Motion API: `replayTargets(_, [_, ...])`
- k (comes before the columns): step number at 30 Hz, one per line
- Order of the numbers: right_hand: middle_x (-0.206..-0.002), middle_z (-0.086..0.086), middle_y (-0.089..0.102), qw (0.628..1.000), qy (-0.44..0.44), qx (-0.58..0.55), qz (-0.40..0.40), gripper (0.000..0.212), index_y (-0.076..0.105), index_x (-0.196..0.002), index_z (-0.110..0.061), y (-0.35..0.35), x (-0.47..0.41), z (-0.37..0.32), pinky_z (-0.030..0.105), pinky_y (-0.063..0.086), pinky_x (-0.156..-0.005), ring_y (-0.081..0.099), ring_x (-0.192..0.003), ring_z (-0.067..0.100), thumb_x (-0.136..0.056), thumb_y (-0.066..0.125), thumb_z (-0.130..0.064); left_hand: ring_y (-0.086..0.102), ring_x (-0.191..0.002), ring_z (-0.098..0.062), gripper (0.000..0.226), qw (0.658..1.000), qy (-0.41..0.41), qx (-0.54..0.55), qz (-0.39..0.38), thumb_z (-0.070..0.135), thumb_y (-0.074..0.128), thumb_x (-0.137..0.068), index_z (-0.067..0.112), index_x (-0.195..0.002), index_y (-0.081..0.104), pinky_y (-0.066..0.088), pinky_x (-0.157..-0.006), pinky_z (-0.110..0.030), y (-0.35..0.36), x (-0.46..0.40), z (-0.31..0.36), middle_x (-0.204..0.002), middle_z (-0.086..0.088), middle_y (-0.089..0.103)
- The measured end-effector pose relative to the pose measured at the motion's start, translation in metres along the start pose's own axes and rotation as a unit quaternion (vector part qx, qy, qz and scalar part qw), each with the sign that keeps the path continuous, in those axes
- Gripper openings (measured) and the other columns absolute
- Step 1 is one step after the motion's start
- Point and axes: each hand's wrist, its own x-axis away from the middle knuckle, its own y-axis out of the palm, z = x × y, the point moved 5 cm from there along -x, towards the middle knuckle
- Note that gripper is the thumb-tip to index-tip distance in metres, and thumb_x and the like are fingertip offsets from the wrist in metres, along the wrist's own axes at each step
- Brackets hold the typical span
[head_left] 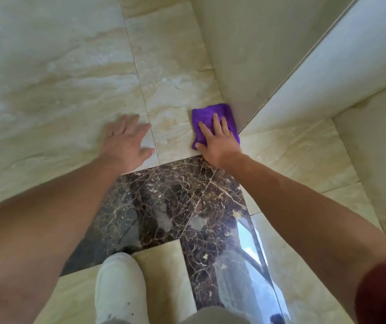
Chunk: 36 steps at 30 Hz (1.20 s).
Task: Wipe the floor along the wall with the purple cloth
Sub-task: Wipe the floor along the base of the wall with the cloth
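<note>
A folded purple cloth (207, 115) lies flat on the beige marble floor (178, 73), its right edge touching the foot of the cream wall (245, 54) at an outer corner. My right hand (217, 139) presses down on the cloth with fingers spread, palm over its near half. My left hand (126, 139) hovers or rests flat on the beige floor to the left of the cloth, fingers apart, holding nothing.
A dark brown veined marble strip (175, 202) crosses the floor just behind my hands. My white shoe (119, 286) stands on it near the bottom. A white wall face (327, 73) turns the corner to the right, with more beige floor (299, 155) beyond.
</note>
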Motion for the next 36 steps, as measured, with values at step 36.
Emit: replayTargets(36, [-0.17,0.006,-0.009,0.996,0.083,-0.02,0.036,0.073,0.016,-0.158,-0.036,-0.165,-0.356,-0.053,0.047,0.007,-0.126,-0.009,-0.156,0.03,-0.095,0.052,-0.047,-0.007,-0.158,-0.034,0.076,0.974,-0.129,0.076,0.167,0.064,0.023,-0.098,0.023,-0.161,0.013,0.003,-0.126,-0.058,-0.026,-0.183,-0.15,-0.172,-0.011,0.001])
